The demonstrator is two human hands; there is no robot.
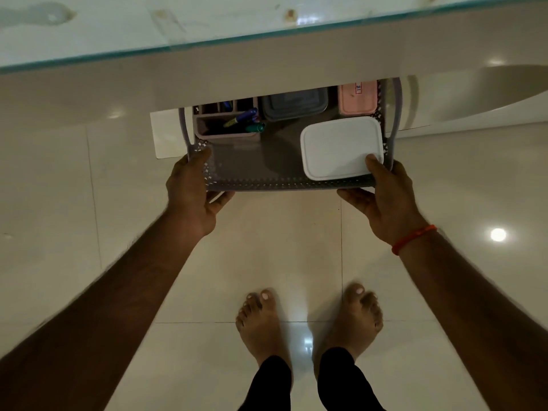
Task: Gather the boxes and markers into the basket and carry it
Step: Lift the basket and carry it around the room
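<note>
A grey perforated basket (267, 182) sits low in front of me, its far part hidden under the table's edge (267, 72). Inside lie a white lidded box (335, 143) at the near right, a dark grey box (293, 106) and a pink box (357, 99) behind it, and a brownish organiser (207, 129) with blue and green markers (246, 118) at the left. My left hand (191, 191) grips the basket's near left corner. My right hand (382, 194) grips the near right corner, thumb on the white box's lid.
A glass-topped white table (118, 31) spans the top of the view. Glossy cream floor tiles (89, 203) lie all around. My bare feet (308, 318) stand just behind the basket. A white panel (166, 134) shows under the basket's left side.
</note>
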